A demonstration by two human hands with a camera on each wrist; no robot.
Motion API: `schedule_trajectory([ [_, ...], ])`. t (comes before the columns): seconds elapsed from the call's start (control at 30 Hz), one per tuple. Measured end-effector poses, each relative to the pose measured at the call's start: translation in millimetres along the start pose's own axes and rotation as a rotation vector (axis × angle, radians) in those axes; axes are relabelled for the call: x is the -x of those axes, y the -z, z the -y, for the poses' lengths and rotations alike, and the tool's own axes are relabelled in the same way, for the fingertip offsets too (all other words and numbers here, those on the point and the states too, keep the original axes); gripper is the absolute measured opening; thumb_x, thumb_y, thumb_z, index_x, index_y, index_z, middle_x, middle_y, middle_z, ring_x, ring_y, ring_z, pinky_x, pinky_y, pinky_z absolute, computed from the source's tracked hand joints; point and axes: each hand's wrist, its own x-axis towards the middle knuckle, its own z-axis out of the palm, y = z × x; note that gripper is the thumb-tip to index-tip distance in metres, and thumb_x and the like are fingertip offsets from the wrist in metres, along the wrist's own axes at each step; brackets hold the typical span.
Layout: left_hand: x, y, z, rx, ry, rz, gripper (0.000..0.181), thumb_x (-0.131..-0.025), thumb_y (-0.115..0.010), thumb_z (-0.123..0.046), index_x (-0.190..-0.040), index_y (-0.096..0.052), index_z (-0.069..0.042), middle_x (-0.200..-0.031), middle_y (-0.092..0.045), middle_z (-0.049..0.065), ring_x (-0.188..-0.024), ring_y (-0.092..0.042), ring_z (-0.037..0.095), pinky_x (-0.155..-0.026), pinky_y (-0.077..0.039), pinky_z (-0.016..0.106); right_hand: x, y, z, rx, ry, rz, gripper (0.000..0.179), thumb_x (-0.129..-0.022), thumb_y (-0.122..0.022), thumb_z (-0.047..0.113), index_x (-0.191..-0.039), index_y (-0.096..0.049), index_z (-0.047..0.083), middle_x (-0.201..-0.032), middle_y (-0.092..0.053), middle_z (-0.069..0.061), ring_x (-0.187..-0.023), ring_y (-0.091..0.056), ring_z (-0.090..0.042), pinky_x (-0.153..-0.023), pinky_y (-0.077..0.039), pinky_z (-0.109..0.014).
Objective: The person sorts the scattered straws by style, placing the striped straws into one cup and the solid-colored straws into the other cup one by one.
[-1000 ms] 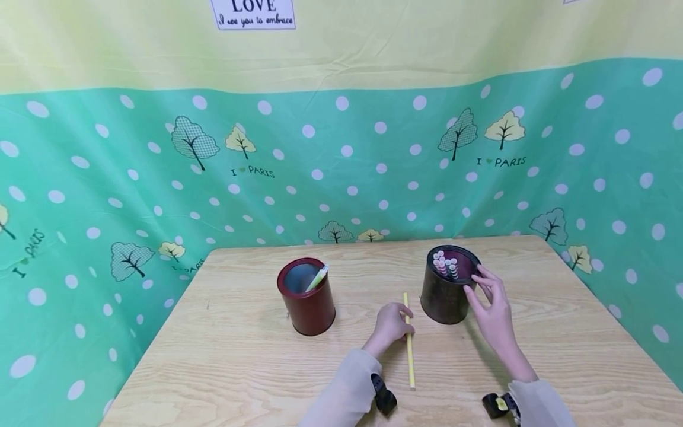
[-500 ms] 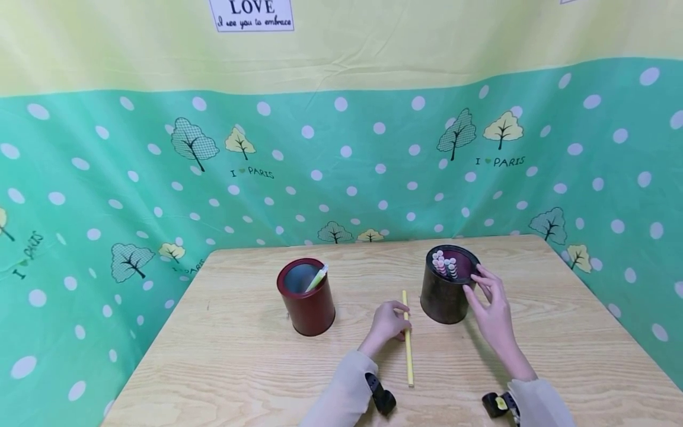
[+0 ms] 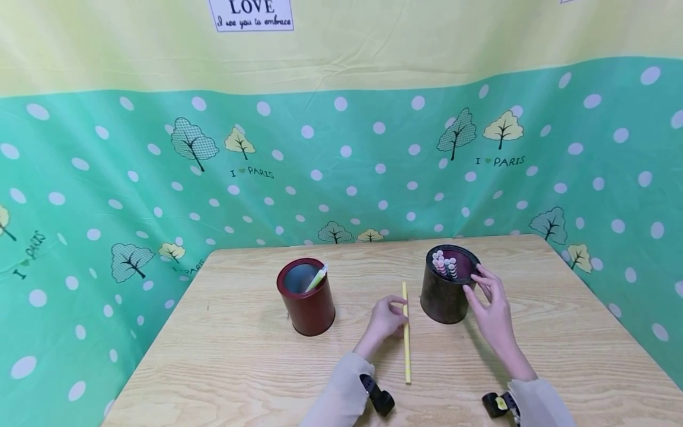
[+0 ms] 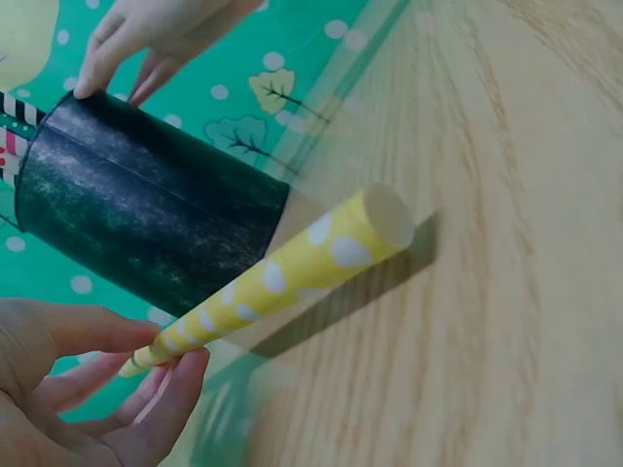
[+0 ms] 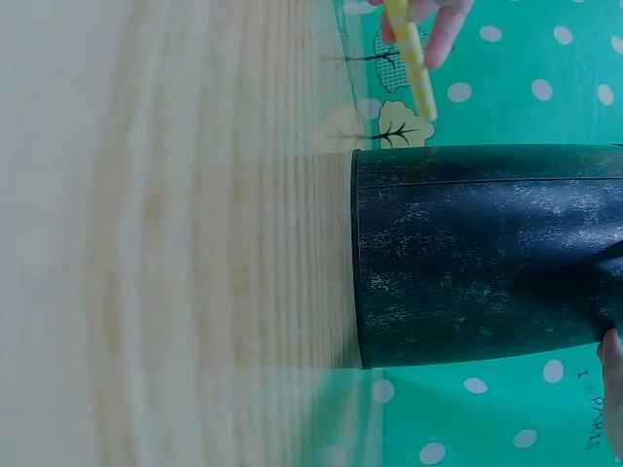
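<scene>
My left hand (image 3: pixel 386 319) pinches a yellow paper straw (image 3: pixel 407 356) with white dots between thumb and fingertips. In the left wrist view the straw's near end (image 4: pixel 350 238) shows its round opening, with a shadow on the wood beneath it. To the right, a dark, scuffed can (image 3: pixel 444 301) stands upright on the table. My right hand (image 3: pixel 496 311) holds that can at its right rim, fingers at the edge and thumb against the outer side. Several patterned straws (image 3: pixel 443 264) lean inside the dark can, their pale ends showing near the top.
A dark red can (image 3: pixel 312 308) stands left of my left hand, with a green and white straw-like item (image 3: pixel 318 277) leaning in it. The wooden table (image 3: pixel 224 350) ends at a green dotted curtain (image 3: pixel 341 178) behind.
My left hand has shifted slightly left and away from me, carrying the yellow straw along. My right hand and both cans have stayed in place.
</scene>
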Motion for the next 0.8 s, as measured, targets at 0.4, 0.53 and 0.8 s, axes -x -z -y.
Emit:
schedule_trajectory([
  [0.4,2.6,2.9,-11.9,0.159,0.031,0.002,0.037,-0.069,-0.057,0.018,-0.103,-0.054,0.001,-0.076,-0.049,0.006,-0.046,-0.05,0.013,-0.047,-0.051,0.036,0.7,0,-1,0.004,0.008,0.002,0.024,-0.077,-0.055,-0.015,-0.1,-0.049,-0.015,-0.121,-0.042,-0.027,-0.116,-0.039,-0.003,-0.092,-0.031,-0.009],
  [0.53,1.7,4.1,-14.4,0.167,-0.001,0.0,0.037,-0.07,-0.057,0.017,-0.104,-0.053,0.001,-0.078,-0.052,0.008,-0.049,-0.052,0.013,-0.048,-0.052,0.035,0.8,0,-1,0.001,0.012,0.001,0.024,-0.077,-0.055,-0.015,-0.1,-0.049,-0.016,-0.121,-0.042,-0.027,-0.116,-0.038,-0.001,-0.092,-0.031,-0.009],
  [0.8,6.3,7.0,-26.9,0.154,-0.041,-0.013,0.039,-0.072,-0.059,0.013,-0.107,-0.051,-0.001,-0.082,-0.056,0.01,-0.057,-0.057,0.013,-0.052,-0.053,0.034,0.7,0,-2,-0.001,0.024,0.0,0.024,-0.077,-0.056,-0.016,-0.1,-0.049,-0.015,-0.12,-0.043,-0.027,-0.116,-0.039,-0.001,-0.092,-0.032,-0.009],
])
